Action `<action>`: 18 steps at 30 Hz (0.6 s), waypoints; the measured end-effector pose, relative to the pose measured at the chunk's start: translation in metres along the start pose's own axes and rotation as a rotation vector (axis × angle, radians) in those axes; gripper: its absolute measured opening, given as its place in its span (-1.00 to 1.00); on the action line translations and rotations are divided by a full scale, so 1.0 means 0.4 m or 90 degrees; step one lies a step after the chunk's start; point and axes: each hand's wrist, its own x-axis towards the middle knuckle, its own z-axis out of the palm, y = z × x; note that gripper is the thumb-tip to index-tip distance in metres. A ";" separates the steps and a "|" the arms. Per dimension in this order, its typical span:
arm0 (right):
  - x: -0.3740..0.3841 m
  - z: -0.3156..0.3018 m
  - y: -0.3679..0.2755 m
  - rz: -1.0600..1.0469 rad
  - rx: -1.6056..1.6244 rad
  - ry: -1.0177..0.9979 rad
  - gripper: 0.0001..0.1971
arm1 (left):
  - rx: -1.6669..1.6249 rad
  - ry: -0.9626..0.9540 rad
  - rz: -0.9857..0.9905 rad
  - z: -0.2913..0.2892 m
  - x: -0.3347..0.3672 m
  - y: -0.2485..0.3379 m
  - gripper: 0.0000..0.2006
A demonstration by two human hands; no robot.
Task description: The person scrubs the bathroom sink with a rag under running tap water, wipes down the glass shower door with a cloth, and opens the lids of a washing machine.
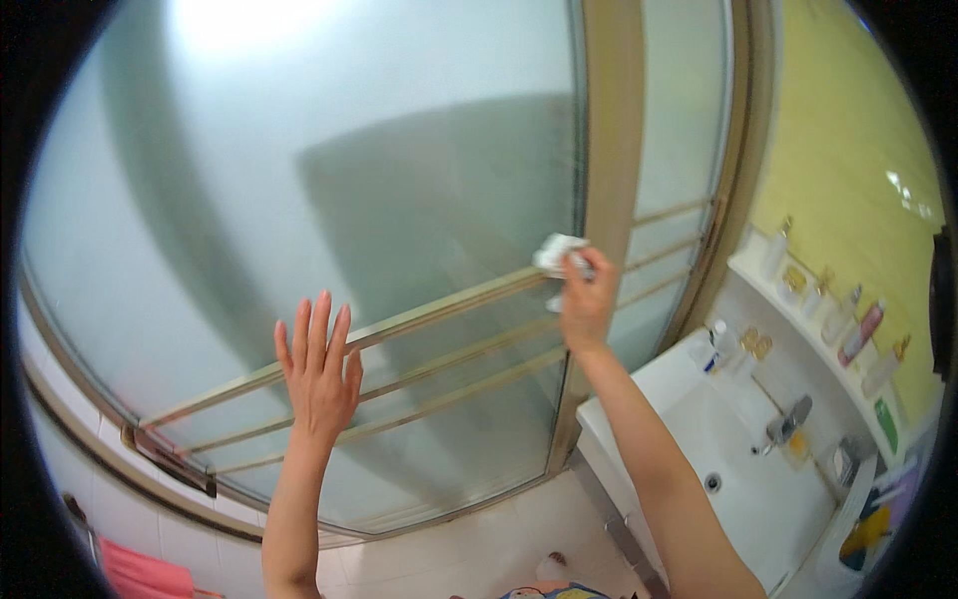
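Observation:
A frosted glass shower door (439, 200) with three metal rails fills the middle of the head view. My right hand (587, 299) is closed on a crumpled white cloth (557, 256), at the right end of the top rail (459, 302), beside the door's upright frame. Part of the cloth hangs below the fingers. Farther left, my left hand (321, 374) is raised with its fingers stretched out, in front of the rails; whether its palm touches the glass I cannot tell.
To the right stands a white washbasin (689, 439) with a metal tap (788, 419). Above it, a white shelf (808, 329) bears several bottles. A pink towel (145, 571) hangs at the lower left. Pale tiled floor (449, 554) lies below the door.

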 end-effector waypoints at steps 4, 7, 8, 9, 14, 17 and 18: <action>0.073 0.097 -0.137 0.095 0.065 0.100 -0.52 | 0.024 -0.062 -0.006 0.056 -0.023 -0.064 -0.28; 0.193 0.153 -0.334 0.064 0.118 0.119 -0.37 | -0.027 -0.095 -0.014 0.041 -0.017 -0.051 -0.31; 0.220 0.174 -0.405 0.051 0.150 0.104 -0.37 | -0.028 -0.111 -0.014 0.024 -0.021 -0.057 -0.32; 0.243 0.189 -0.468 -0.027 0.163 0.057 -0.38 | -0.013 -0.110 -0.041 0.009 -0.026 -0.060 -0.32; 0.310 0.253 -0.599 -0.522 0.182 -0.201 -0.46 | 0.030 -0.189 0.100 -0.106 -0.199 -0.173 -0.39; 0.484 0.249 -0.641 -0.370 0.120 0.006 -0.45 | -0.007 -0.095 -0.071 -0.205 -0.370 -0.328 -0.41; 0.527 0.268 -0.674 -0.289 0.115 0.104 -0.44 | -0.052 -0.054 -0.165 -0.252 -0.414 -0.379 -0.41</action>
